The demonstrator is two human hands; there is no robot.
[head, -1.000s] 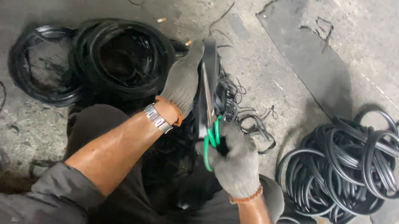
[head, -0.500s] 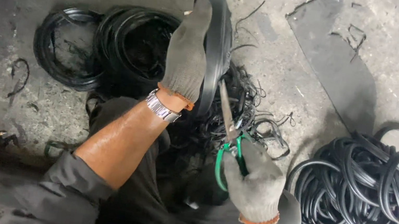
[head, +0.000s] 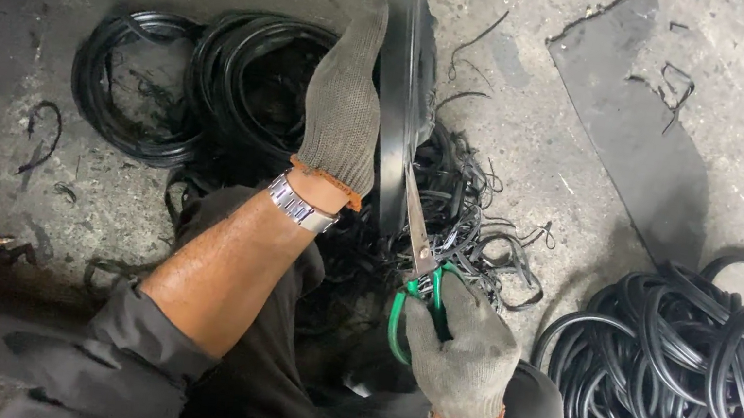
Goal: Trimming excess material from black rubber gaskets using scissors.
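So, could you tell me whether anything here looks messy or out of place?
Yes: thin black offcuts lie tangled on the concrete floor beneath the scissors, while the black rings sit in piles.

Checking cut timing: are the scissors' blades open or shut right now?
Shut, or very nearly: the scissors show one narrow closed point, with no gap between blades, against the black rubber ring that the left hand steadies. The right hand grips the green handles.
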